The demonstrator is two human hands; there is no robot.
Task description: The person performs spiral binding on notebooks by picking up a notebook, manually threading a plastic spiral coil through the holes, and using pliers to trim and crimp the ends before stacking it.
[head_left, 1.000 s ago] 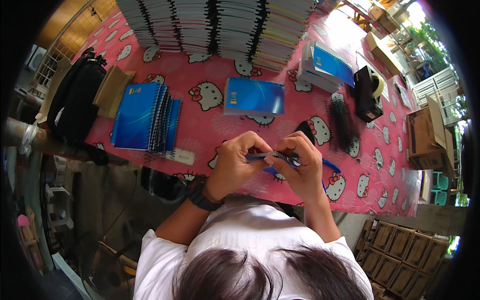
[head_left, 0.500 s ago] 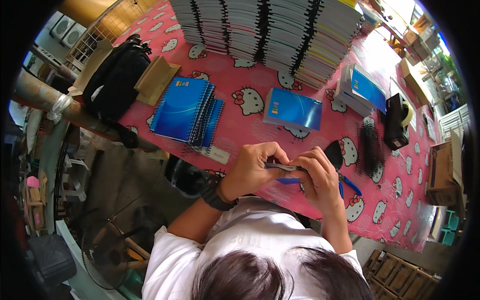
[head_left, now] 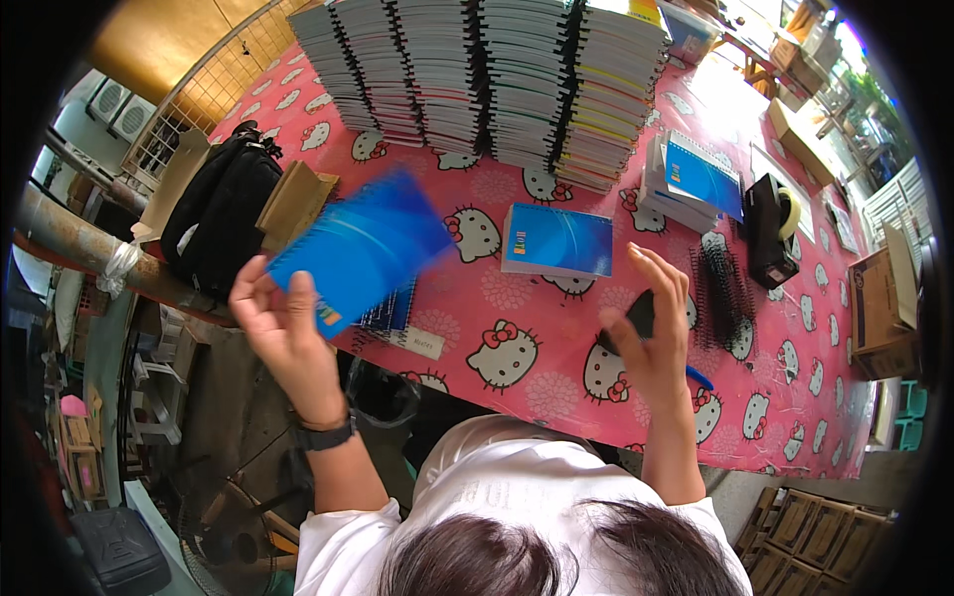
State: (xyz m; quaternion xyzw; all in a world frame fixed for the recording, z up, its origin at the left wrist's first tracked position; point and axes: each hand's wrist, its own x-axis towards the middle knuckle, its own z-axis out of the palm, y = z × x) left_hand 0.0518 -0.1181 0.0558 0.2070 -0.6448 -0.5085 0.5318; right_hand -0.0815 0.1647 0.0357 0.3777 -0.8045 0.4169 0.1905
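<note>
Blue notebook (head_left: pixel 363 248) is up in the left hand (head_left: pixel 288 328), pinched between thumb and fingers near one end, tilted and kinda blurry in front of a pile of blue notebooks (head_left: pixel 397 306) on the left part of the pink counter (head_left: pixel 542 422), can't tell if they're touching. Right hand (head_left: pixel 651 323) isn't gripping anything, fingers loosely spread over the counter, between another thick blue pad (head_left: pixel 559 241) and some black coils (head_left: pixel 722 298), with a tape dispenser (head_left: pixel 769 233) past those.
</note>
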